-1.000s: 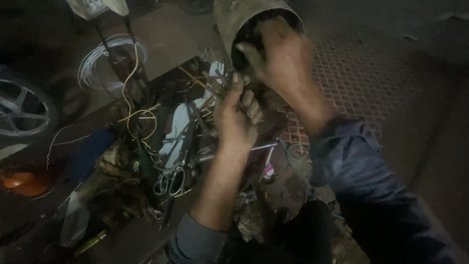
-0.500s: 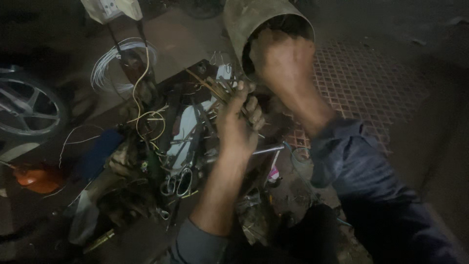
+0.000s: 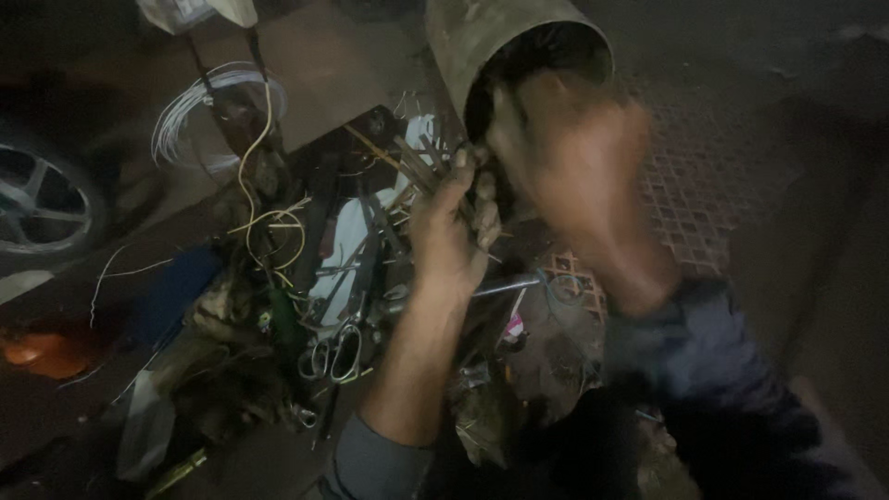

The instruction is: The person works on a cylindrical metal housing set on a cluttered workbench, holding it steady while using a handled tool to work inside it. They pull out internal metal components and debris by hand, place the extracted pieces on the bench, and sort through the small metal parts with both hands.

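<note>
My left hand (image 3: 451, 236) is closed around a bundle of thin sticks or rods (image 3: 407, 162) that fan out up and to the left, just below the mouth of a dull metal cylinder (image 3: 505, 42). My right hand (image 3: 579, 171) is blurred and held at the cylinder's dark opening, fingers reaching toward the inside. Whether it holds anything I cannot tell. Both forearms come in from the bottom, in grey-blue sleeves.
A heap of tools and scraps lies on the ground: scissors (image 3: 335, 354), yellow wire (image 3: 269, 227), a coil of white wire (image 3: 199, 111), a metal rod (image 3: 507, 288), an orange object (image 3: 42, 352). A car wheel (image 3: 37, 199) is at the left. Patterned tiles (image 3: 690, 199) lie at the right.
The view has shifted slightly, and the cylinder sits higher and more to the right. My right hand has moved at the cylinder's mouth. The left hand keeps its grip on the sticks.
</note>
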Motion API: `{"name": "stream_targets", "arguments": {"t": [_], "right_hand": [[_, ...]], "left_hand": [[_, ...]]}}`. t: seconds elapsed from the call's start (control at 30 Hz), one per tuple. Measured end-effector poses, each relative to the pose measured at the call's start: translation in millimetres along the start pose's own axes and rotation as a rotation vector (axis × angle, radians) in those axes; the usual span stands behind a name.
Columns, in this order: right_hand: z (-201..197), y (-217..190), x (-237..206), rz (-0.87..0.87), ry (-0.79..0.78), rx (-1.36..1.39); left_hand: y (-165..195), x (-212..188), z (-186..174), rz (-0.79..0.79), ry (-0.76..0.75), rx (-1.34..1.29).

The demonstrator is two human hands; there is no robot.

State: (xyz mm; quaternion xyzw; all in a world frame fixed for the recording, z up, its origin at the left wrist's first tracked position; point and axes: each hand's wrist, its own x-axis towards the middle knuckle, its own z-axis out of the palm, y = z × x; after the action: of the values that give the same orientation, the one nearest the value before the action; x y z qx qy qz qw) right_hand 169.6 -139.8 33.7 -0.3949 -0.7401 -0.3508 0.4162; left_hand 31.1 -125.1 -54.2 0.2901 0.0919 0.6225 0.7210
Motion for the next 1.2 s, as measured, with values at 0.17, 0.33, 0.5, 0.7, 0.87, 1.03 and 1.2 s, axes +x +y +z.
{"name": "stream_targets", "arguments": {"t": [0.17, 0.33, 0.5, 0.7, 0.87, 1.03, 1.2], "right_hand": [[-42, -40, -46, 0.172, -0.108, 0.160], [-34, -31, -64, 0.127, -0.199, 0.387], [-4, 12, -30, 0.286, -0.076, 0.357], [56, 48, -9, 0.078, 0.171, -0.015], [69, 58, -16, 0.042, 0.164, -0.113], [63, 59, -4, 0.005, 0.191, -0.054], [8, 30, -26, 0.137, 0.115, 0.132]], "left_hand": [[7, -18, 12, 0.049, -0.075, -0.025], [13, -16, 16, 0.155, 0.073, 0.236], [16, -12, 6, 0.148, 0.096, 0.025], [6, -20, -2, 0.116, 0.114, 0.115], [2, -21, -13, 0.042, 0.120, 0.069], [-5, -21, -10, 0.034, 0.015, 0.023], [-3, -23, 1, -0.026, -0.012, -0.007]]}}
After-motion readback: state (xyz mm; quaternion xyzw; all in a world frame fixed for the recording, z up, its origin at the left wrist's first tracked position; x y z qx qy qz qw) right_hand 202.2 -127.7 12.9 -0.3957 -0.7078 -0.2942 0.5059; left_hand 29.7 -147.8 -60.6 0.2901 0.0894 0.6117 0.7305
